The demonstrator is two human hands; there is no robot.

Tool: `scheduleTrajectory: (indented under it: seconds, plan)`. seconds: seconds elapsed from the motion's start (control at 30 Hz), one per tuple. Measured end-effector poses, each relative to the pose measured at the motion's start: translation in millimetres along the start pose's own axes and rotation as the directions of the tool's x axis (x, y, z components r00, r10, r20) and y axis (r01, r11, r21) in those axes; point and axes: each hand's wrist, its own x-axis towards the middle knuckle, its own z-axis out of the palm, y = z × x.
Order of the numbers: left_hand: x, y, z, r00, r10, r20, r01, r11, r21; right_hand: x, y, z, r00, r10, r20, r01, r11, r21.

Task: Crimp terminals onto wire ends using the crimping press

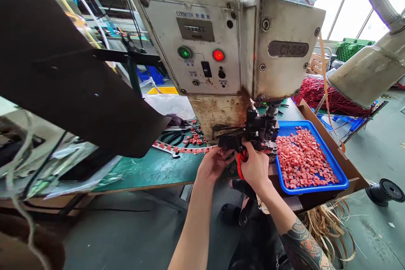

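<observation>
Off-white painted metal, stained with brown grime, fronts the machine (164, 29) before us, and its lettering is plain enough to read. Across the top of the panel we make out COUNTER with Chinese characters after it, above a dark counter window (194, 29) whose digits are too small for us to tell. MOTOR stands under a green light (184, 52), HAND above a small toggle (195, 82), and POWER below a black knob (222, 74); a red light (218, 55) glows above that knob. On the boxy head to the right, an oval nameplate (288, 49) reads C1-2.5A.

Below, our right hand (255, 166) is closed around a red-handled tool (239, 168), its working end hidden from us among the dark tooling (261, 124). Our left hand (210, 166) is just beside it, fingers curled at the end of a pink-and-brown strip (190, 150); we cannot tell whether they pinch it. That strip runs leftward over the green tabletop (139, 173), past a wrench (175, 155). To the right of our hands, a blue tray (316, 188) holds a heap of small pink pieces (303, 156).
</observation>
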Motion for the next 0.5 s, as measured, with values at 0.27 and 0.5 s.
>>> scheduleTrajectory:
  seconds: [0.27, 0.5]
  plan:
    - [3.6, 4.0, 0.6, 0.999, -0.015, 0.051, 0.013, 0.999, 0.044, -12.5, 6.8, -9.1, 0.999, -0.054, -0.001, 0.053, 0.979, 0.197]
    - [4.1, 3.1, -5.3, 0.999, -0.020, 0.038, 0.019, 1.000, 0.021, -64.8, 49.5, -45.6, 0.999, 0.049, 0.020, -0.050, 0.756, 0.653]
